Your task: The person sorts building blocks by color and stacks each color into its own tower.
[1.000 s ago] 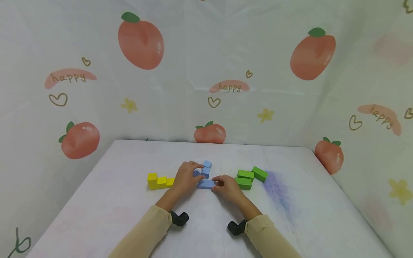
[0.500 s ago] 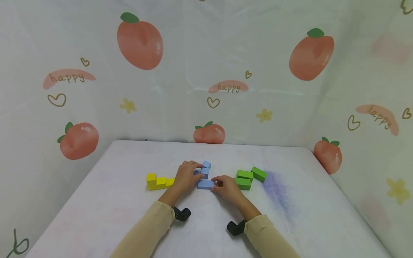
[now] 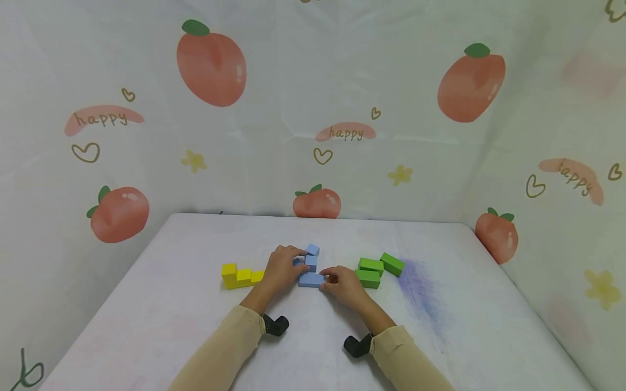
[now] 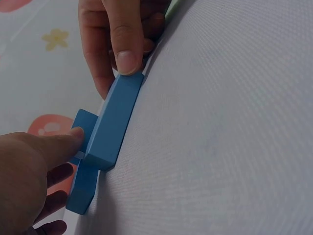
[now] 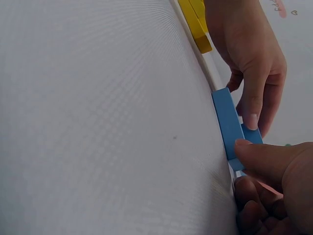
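Between the hands a long blue block (image 3: 311, 280) lies on the table, nearest the person. My right hand (image 3: 344, 285) pinches its right end, the thumb on the near face in the right wrist view. Just behind it, my left hand (image 3: 282, 270) holds a smaller blue block (image 3: 311, 263) between thumb and fingers. In the left wrist view, the left thumb (image 4: 75, 139) presses on that block, next to the long one (image 4: 115, 125). Another blue block (image 3: 313, 249) shows at the back, and a further blue piece (image 3: 297, 262) is mostly hidden behind the left fingers.
Left of the hands stand joined-up yellow blocks (image 3: 237, 276), stepped in height and partly covered by the left hand. Several green blocks (image 3: 371, 265) lie close to the right hand. A blue-purple smear (image 3: 420, 296) marks the white table (image 3: 489, 326); a printed cloth (image 3: 274, 108) hangs behind.
The left wrist and sleeve have shifted slightly to the right. Both hands keep their holds, and the blocks stay practically where they were.
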A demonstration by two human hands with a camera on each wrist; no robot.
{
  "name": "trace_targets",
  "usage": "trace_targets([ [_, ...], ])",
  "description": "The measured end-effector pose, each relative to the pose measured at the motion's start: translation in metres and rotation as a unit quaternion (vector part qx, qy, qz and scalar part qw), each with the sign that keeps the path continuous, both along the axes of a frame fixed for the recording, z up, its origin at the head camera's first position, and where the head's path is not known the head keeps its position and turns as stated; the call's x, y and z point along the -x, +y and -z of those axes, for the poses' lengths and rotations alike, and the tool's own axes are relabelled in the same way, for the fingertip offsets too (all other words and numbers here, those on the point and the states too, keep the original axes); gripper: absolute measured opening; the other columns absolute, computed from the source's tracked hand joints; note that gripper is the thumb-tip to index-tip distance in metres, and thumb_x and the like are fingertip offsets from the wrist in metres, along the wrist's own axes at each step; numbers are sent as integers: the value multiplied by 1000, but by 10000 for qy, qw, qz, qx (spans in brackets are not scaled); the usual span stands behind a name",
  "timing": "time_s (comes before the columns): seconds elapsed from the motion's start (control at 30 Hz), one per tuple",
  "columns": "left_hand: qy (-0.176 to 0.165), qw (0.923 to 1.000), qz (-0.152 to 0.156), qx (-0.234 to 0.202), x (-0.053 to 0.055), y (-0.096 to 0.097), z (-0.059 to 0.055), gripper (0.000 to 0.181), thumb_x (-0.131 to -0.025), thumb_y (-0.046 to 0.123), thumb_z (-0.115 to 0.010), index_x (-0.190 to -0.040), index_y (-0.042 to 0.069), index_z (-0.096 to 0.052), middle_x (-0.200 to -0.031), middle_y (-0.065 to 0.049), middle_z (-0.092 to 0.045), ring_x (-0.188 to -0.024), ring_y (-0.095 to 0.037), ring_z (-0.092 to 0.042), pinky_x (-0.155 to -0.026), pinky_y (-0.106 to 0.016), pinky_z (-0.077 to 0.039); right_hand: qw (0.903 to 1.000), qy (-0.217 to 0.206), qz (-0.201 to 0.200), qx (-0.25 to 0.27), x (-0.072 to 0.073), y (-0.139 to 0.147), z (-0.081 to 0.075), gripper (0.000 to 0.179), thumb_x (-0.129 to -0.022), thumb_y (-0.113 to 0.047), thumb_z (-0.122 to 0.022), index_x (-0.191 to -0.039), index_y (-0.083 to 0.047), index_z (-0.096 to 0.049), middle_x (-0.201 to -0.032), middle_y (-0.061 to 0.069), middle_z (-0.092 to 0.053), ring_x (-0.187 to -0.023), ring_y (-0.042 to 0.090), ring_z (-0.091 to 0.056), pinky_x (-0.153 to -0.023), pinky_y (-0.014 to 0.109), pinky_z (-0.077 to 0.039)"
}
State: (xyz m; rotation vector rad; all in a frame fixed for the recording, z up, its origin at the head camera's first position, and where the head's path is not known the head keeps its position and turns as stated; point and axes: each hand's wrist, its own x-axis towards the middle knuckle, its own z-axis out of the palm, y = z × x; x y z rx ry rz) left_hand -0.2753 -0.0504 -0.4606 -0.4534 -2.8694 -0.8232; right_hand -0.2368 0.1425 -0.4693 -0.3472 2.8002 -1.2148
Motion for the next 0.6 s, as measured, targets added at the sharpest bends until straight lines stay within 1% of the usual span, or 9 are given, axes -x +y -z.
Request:
trace_targets([
  [0.17,81,9999,32,59,1,0,3,38,-85,31,-76,-120,18,-70,-120,-4,-65,-104,-23,-52,-93,-40,-42,10000,-6,26,-6,0,0,1,30,-86,-13,-74,-115,-7,-70,-81,-1,-56,-76,16,-51,-67,30,-45],
  [0.27,55,10000,-3,6,1,0,3,37,-85,31,-77,-119,18,-70,-120,-4,-65,-104,-23,-51,-93,-40,-42,10000,-6,21,7,0,-1,2,30,-86,-13,-74,-115,-7,-70,-82,-1,-56,-76,16,-51,-67,31,-45],
  [0.5,-114,9993,-181,-314,-1,-1,3,39,-85,31,-76,-121,19,-69,-118,0,-66,-104,-21,-51,-91,-37,-42,10000,2,-12,-12,1,0,2,29,-86,-12,-74,-115,-7,-70,-81,-1,-56,-75,16,-51,-67,30,-45],
  [0.6,-101,9984,-164,-539,-2,-1,2,39,-85,31,-77,-121,16,-69,-115,1,-66,-103,-20,-51,-88,-38,-42,10000,50,13,-11,1,0,2,29,-86,-12,-74,-114,-7,-70,-80,-1,-56,-75,16,-51,-67,30,-45],
])
